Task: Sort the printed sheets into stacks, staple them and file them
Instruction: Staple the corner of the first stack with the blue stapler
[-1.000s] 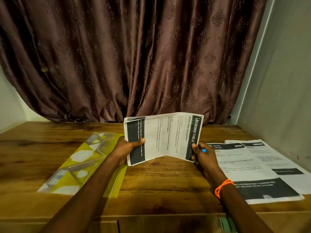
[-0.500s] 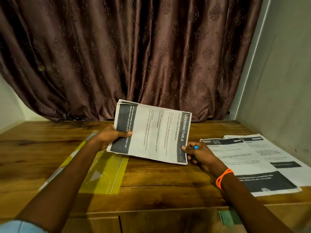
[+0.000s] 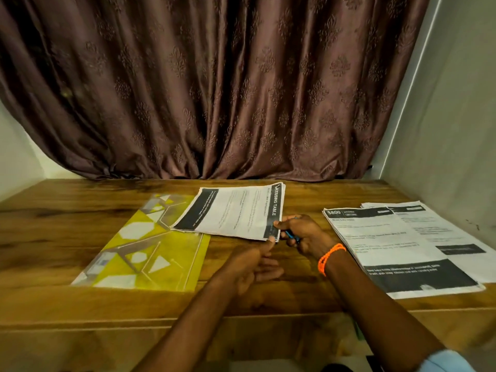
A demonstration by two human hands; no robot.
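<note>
While palm-up, left hand [image 3: 251,265] by sheets [image 3: 233,212].

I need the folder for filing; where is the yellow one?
In the head view, the yellow folder lies flat on the table's left side, its far right corner under the Dressing Table sheets.

Stacks of printed sheets: three, namely the "DRESSING TABLE" stack [image 3: 236,214], the "$800" stack [image 3: 386,248] and the far-right stack [image 3: 440,232]
Yellow patterned folders: one, the yellow folder [image 3: 150,245], partly under the "DRESSING TABLE" stack
Hands: two, the left hand [image 3: 252,267] and the right hand [image 3: 300,232]
Small blue objects in the right hand: one, the blue object [image 3: 291,234], kind not clear
Orange wristbands: one, the wristband [image 3: 328,257]
Tabletops: one, the wooden tabletop [image 3: 53,224]
Curtains: one, the brown curtain [image 3: 214,89]
</note>
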